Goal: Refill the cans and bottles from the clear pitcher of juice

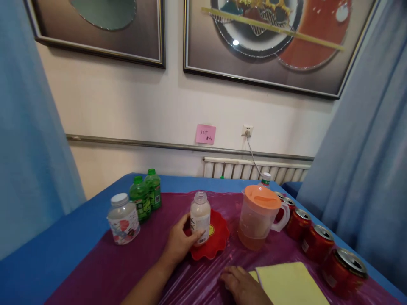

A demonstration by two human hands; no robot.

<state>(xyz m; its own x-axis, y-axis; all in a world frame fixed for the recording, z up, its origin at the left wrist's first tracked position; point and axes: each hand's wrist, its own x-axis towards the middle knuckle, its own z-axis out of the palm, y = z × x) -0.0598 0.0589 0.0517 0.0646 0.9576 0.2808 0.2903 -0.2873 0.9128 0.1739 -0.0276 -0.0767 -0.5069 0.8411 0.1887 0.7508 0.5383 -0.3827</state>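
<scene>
My left hand point(180, 240) is wrapped round the lower part of a small clear bottle point(201, 216) with a white label and no cap. The bottle stands upright over a red scalloped plate point(219, 232). Near the front edge of the view, my right hand point(243, 284) rests low on the purple sheet, beside a folded yellow cloth point(289, 283); its fingers are bent and the space under them is hidden. To the right of the plate is a clear pitcher point(254, 222) with an orange lid and some orange-brown liquid inside.
Two green bottles point(140, 199) and a white-capped jar point(123, 222) stand on the left. Several red cans point(316, 243) line the right side, with a white-capped bottle point(266, 179) behind the pitcher. A purple sheet point(127, 273) covers part of the blue table point(38, 250).
</scene>
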